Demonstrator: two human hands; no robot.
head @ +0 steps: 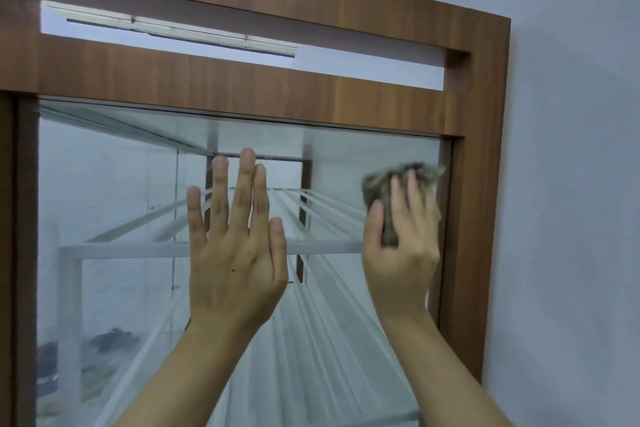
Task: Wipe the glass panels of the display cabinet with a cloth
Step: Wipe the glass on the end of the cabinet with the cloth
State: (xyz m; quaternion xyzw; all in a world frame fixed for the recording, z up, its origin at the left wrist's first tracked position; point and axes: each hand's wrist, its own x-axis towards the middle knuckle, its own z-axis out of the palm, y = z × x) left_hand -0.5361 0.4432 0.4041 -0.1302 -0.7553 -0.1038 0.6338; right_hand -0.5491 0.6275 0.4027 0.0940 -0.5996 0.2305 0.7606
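Behind the glass panel (114, 184) of the display cabinet (242, 80), a white shelf (207, 248) of long thin slats crosses the interior. Some dark things (110, 338) lie low at the left, too blurred to name. The cabinet's frame is brown wood-grain board, smooth and square-edged. The left hand (235, 253) lies flat on the pane, fingers straight and spread. The right hand (398, 253), motion-blurred, grips a crumpled grey-brown cloth (381, 184) against the glass near its right edge, close to a pale wall (571, 149).
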